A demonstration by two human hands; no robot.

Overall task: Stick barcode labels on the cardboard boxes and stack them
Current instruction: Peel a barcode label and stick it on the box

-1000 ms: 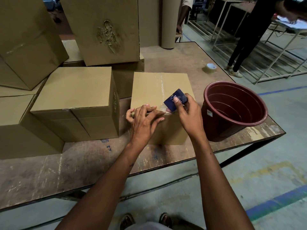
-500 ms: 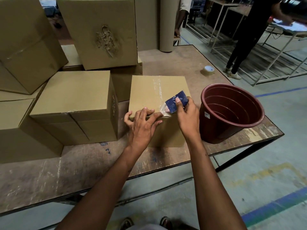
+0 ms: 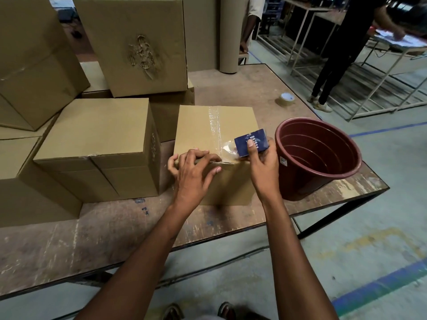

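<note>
Small cardboard box (image 3: 208,132) sits near the front edge of the worktable (image 3: 92,239), toward its right end, top seam closed with clear tape (image 3: 216,128).

Left hand (image 3: 194,174) rests on the box's front top edge: fingers curled over the edge onto the top, thumb spread along the front face. It steadies the box, nothing carried in it.

Right hand (image 3: 263,165) pinches a small dark blue card (image 3: 251,143) with white print, thumb on its face, fingers behind. Card is tilted, held just above the box's front right corner. A bit of clear film (image 3: 228,148) shows at the card's left edge, over the tape end; can't tell if it's attached to the card or the box. No barcode legible on the card.

Just right of the box: maroon plastic bucket (image 3: 318,158), upright, at the table's front right corner, small sticker on its outer wall.

Left of the box: another closed carton (image 3: 97,139), near it but apart. More cartons stacked behind and at the left edge, one (image 3: 136,42) with a torn patch on its face.

Roll of tape (image 3: 285,99) lies near the right edge, further back.

Beyond the table: a person in dark trousers (image 3: 335,72) at a metal frame bench.
</note>
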